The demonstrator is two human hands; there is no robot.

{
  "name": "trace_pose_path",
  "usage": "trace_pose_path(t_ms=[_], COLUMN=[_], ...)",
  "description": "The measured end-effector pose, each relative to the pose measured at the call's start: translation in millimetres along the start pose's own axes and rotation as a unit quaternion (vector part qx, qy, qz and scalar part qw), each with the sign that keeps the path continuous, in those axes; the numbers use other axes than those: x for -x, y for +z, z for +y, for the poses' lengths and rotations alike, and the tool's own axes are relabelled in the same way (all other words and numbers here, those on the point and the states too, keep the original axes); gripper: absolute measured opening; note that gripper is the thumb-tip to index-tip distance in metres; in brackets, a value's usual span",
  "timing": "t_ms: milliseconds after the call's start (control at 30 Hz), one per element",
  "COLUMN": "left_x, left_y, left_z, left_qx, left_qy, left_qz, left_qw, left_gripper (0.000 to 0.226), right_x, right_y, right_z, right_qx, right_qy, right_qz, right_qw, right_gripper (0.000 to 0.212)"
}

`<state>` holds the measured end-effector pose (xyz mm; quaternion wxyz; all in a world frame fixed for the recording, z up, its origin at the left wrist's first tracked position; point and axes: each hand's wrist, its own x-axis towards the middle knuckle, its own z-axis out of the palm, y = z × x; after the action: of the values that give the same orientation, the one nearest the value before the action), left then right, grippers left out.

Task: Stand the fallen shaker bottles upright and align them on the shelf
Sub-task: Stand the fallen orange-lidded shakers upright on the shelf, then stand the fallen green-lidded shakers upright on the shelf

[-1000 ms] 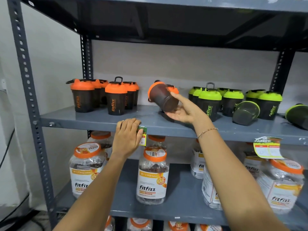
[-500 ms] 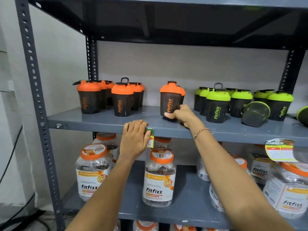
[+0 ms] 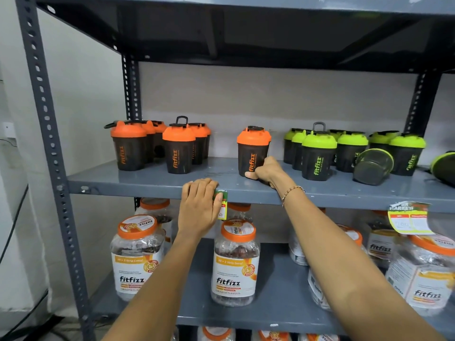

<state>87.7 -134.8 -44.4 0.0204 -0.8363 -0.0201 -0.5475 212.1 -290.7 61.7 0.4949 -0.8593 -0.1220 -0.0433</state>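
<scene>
Shelf [image 3: 152, 180] of grey metal, middle level of a slotted rack, carrying two colour groups of shaker bottles. Upright near the shelf's centre front: one orange-lidded shaker [image 3: 253, 150], dark body, "fitfizz" lettering facing out. Right hand [image 3: 267, 172] wrapped around that shaker's lower right side, fingers closed on its base, thumb tip showing at the bottom front edge; beaded bracelet [image 3: 291, 191] on the wrist. Left hand [image 3: 200, 205] flat against the shelf's front lip, fingers together and hooked over the edge, gripping no bottle, partly covering a small price tag [image 3: 221, 205]. Left of the held shaker: orange shaker group [image 3: 157, 143], all upright, in two clusters. Right of the held shaker: green shaker group [image 3: 344, 148], upright, several rows deep. Lying on its side among the green ones, base toward the camera: fallen green shaker [image 3: 373, 166]. Farther right at the frame edge, also tipped over: second fallen green shaker [image 3: 444, 167]. Below the shelf: clear supplement jars [image 3: 235, 262] with orange lids.
</scene>
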Motion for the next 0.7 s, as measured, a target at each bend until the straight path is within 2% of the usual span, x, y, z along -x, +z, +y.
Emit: trace_pose_path(t_ms=[133,200,267,433,567,700], left_x=[-0.8,-1.5,-2.6,-3.5,-6.5,-16.7], left_y=[-6.8,-9.8,-12.8,-10.8,-3.4,9.4], left_z=[4.0,7.2,16.8,63.2,98.3,149.1], left_qx=[0.039,0.054,0.069,0.109,0.121,0.118], left_qy=[-0.029,-0.049,-0.061,-0.025,-0.013,0.031], left_qz=[-0.019,-0.024,-0.026,-0.034,-0.041,-0.057], left_qw=[0.999,0.997,0.995,0.993,0.992,0.991], left_gripper=[0.036,0.037,0.039,0.039,0.041,0.040], right_x=[9.6,14.1,21.0,49.3,70.9,78.4], right_y=[-6.1,-8.6,-12.9,-46.1,-93.8,-153.9], right_z=[-0.3,3.3,8.2,17.6,35.2,65.3], right_qx=[0.018,0.014,-0.002,-0.037,-0.057,-0.080], right_qy=[-0.004,-0.011,-0.020,-0.073,-0.141,-0.148], right_qz=[-0.022,-0.007,0.039,0.177,0.255,0.319], right_qw=[1.000,1.000,0.999,0.981,0.955,0.933], right_gripper=[0.064,0.060,0.052,0.038,0.029,0.024])
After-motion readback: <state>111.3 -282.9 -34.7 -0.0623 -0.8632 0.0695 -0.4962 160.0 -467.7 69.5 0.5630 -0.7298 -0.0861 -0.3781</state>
